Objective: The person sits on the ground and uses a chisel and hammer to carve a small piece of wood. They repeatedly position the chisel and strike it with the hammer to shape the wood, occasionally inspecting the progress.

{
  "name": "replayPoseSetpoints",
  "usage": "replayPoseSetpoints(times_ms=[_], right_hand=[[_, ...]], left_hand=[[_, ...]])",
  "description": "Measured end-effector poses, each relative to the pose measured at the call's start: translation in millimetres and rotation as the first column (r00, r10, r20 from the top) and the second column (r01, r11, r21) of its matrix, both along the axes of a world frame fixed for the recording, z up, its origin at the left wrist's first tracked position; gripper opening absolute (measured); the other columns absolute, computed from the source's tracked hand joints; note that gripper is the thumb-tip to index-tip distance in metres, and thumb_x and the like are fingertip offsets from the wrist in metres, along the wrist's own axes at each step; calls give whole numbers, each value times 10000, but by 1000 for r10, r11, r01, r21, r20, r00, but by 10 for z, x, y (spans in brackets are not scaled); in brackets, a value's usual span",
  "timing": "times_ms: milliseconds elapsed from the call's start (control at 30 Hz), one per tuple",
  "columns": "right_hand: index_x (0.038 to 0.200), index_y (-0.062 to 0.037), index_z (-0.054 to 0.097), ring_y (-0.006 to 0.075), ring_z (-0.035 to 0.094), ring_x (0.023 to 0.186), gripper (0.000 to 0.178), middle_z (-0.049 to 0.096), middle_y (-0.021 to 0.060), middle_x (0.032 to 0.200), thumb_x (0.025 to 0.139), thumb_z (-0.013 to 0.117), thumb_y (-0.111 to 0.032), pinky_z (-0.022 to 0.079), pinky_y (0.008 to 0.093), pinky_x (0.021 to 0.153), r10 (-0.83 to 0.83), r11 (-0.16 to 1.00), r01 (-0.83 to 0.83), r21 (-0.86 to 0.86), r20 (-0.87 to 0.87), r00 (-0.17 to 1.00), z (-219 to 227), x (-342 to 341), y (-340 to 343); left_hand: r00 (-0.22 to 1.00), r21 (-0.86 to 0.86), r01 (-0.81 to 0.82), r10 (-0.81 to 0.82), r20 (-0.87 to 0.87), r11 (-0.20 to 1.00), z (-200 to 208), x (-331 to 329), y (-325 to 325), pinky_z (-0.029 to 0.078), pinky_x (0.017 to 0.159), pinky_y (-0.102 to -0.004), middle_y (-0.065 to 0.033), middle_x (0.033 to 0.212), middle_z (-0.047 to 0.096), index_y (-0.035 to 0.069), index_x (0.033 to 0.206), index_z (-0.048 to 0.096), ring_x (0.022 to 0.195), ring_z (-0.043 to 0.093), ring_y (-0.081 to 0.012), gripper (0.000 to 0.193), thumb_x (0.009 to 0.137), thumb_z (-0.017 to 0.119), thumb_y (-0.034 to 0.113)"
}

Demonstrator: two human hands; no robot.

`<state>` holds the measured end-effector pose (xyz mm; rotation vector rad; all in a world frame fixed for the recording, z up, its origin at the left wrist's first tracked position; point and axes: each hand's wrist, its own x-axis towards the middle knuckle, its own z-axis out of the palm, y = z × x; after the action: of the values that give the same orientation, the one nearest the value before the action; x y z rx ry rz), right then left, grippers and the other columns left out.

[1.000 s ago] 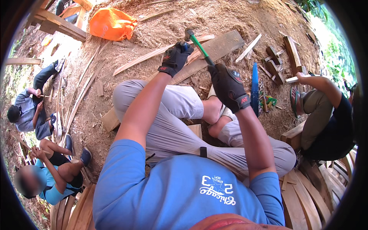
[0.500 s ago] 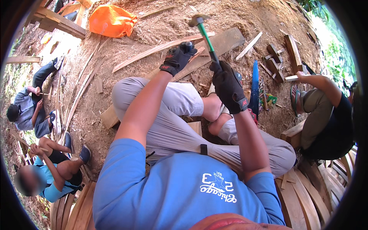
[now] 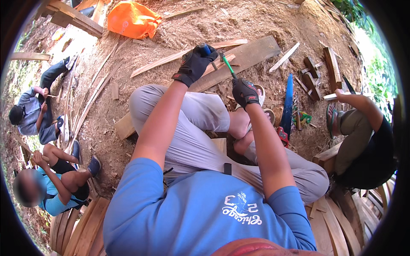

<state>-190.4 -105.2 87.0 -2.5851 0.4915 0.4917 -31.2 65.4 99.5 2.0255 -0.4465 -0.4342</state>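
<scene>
A hammer [image 3: 228,66] with a slim green shaft is slanting above a flat, weathered board [image 3: 258,51], its metal head hanging just beside the left hand [image 3: 192,65]. The right hand [image 3: 245,91], in a black fabric glove, is closing snugly around the hammer's dark grip. The left hand, gloved alike, is curling tightly about a rounded blue tool [image 3: 205,49]; its lower part is hiding from view. Beyond, a tapering blue saw [image 3: 288,100] is lying on shaving-strewn earth [image 3: 188,23], and a crumpled orange bag [image 3: 133,19] is slumping farther off.
</scene>
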Motion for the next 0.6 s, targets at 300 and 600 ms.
replayPoseSetpoints(times_ms=[300, 600], right_hand=[[1121, -42, 701, 490, 684, 1073, 318, 727, 256, 1120, 974, 492, -231, 541, 570, 906, -51, 999, 51, -5, -21, 998, -37, -25, -27], [1135, -22, 707, 506, 661, 1117, 457, 714, 274, 1151, 1055, 386, -337, 495, 599, 979, -107, 992, 110, 55, -62, 992, -109, -21, -15]], left_hand=[[995, 200, -85, 72, 73, 976, -152, 17, 74, 547, 877, -385, -83, 990, 762, 103, 1090, 741, 922, 704, -207, 315, 926, 785, 369], [995, 111, -95, 92, 33, 989, -141, 7, 87, 545, 879, -393, -80, 1001, 770, 113, 1085, 746, 927, 710, -221, 342, 912, 793, 404]])
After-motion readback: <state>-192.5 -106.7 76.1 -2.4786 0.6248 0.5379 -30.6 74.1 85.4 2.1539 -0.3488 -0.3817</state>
